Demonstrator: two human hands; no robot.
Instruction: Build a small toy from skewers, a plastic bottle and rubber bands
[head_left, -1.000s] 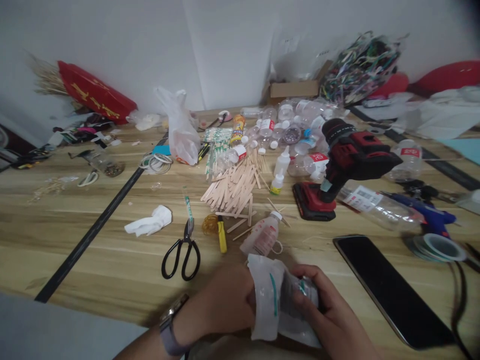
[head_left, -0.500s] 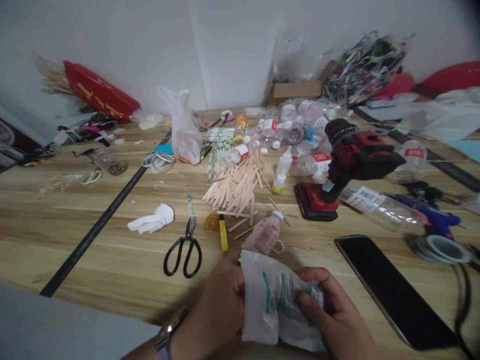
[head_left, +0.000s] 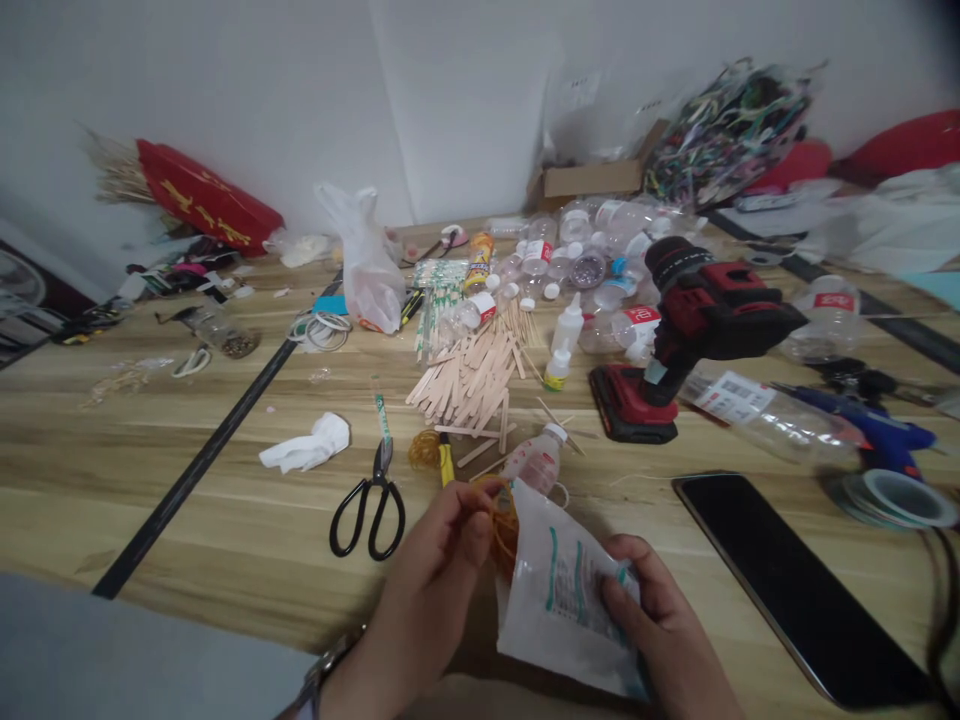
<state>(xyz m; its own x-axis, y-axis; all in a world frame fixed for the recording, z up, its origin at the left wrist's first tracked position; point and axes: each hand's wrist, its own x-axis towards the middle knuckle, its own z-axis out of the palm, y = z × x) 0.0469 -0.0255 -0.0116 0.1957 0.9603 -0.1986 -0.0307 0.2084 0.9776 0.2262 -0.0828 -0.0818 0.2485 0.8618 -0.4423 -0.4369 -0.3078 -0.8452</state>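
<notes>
My right hand (head_left: pixel 660 610) grips the closed end of a white plastic bag (head_left: pixel 566 590) with green print, thumb on its front. At the bag's mouth, my left hand (head_left: pixel 442 560) pinches a bunch of amber rubber bands (head_left: pixel 504 520), partly hidden by the bag. Just beyond lies a small clear bottle (head_left: pixel 536 455) with a white cap. Black-handled scissors (head_left: pixel 375 505) rest to the left of my left hand. Near them are a yellow-handled tool (head_left: pixel 446 462) and another heap of rubber bands (head_left: pixel 425 450).
A red and black cordless drill (head_left: pixel 697 330) stands on the right, behind a black phone (head_left: pixel 795 580). Wooden sticks (head_left: pixel 469 380) are piled mid-table, with plastic bottles (head_left: pixel 577 240) behind. A crumpled tissue (head_left: pixel 307 443) lies left. A blue glue gun (head_left: pixel 877 430) sits far right.
My left hand has drawn back to the left from the bag's mouth, and amber rubber bands now show in its fingers. The bag has tilted and shifted slightly right.
</notes>
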